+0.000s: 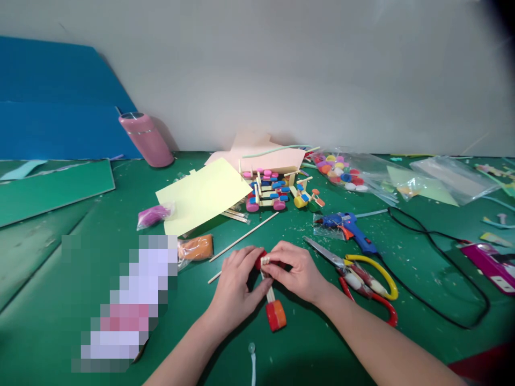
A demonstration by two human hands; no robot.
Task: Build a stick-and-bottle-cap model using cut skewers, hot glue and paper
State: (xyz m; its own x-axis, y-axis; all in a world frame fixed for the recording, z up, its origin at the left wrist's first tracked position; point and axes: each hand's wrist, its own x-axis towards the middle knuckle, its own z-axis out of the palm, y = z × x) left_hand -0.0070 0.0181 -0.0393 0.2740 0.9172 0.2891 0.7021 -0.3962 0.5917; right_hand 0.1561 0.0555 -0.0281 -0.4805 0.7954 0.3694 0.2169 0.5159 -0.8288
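Note:
A small model with pale sticks (270,291) lies on the green table between my hands. Its near end carries an orange and red block (276,315), and red pieces show at its far end, partly covered by my fingers. My left hand (238,281) curls around the model's left side, fingers closed on it. My right hand (295,271) pinches the pale stick ends at the top of the model. Beyond my hands stand several small finished-looking models (269,193) with coloured caps and sticks.
Scissors (362,273) and a blue glue gun (350,228) with a black cable lie to the right. A bag of coloured caps (341,171), yellow paper (201,198), an orange packet (196,247), thin sticks (245,236) and a pink cup (147,139) lie around.

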